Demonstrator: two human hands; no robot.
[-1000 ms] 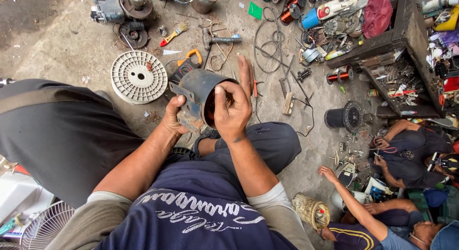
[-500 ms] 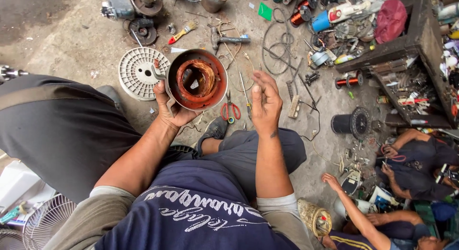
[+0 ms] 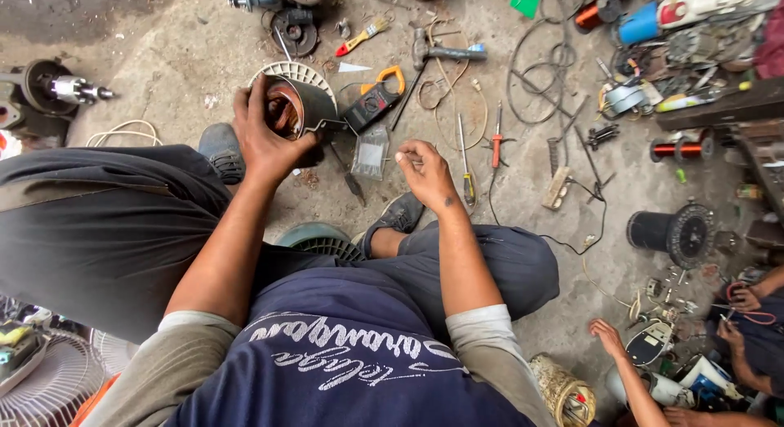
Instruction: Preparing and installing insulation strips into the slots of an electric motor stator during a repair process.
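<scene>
A: Left hand [image 3: 265, 141]?
B: Wrapped around a dark cylindrical motor stator [image 3: 296, 108], fingers curled over the rim, grip pressed firmly on the casing. Copper windings visible inside the open end. Held tilted, just above the concrete floor [image 3: 163, 60], in front of a white round fan grille [image 3: 298, 74].

A: Right hand [image 3: 425, 172]?
B: Raised apart from the stator, thumb and forefinger pinched together; too small to tell what, if anything, sits between them. Hovering above a small clear plastic box [image 3: 371, 153].

A: Nearby on the floor?
B: A black and orange clamp meter [image 3: 376, 100] just beside the stator. A hammer [image 3: 445, 51] further up, a yellow-handled brush [image 3: 362, 37], red-handled pliers [image 3: 496, 141], a yellow-handled screwdriver [image 3: 465, 170] and loops of loose wire [image 3: 539, 68]. A black spool-like motor part [image 3: 674, 231] well to the right, a red coil of copper wire [image 3: 678, 149] above it. A motor rotor with shaft [image 3: 53, 88] at far left.

A: Anyone else?
B: Another person's hand [image 3: 608, 337] at lower right, reaching toward small parts on the floor. A second pair of hands [image 3: 743, 300] at the right edge, holding thin red wire.

A: Posture?
B: Seated on the floor, knees bent, dark blue shirt, one shoe [image 3: 400, 215] showing under the right forearm.
</scene>
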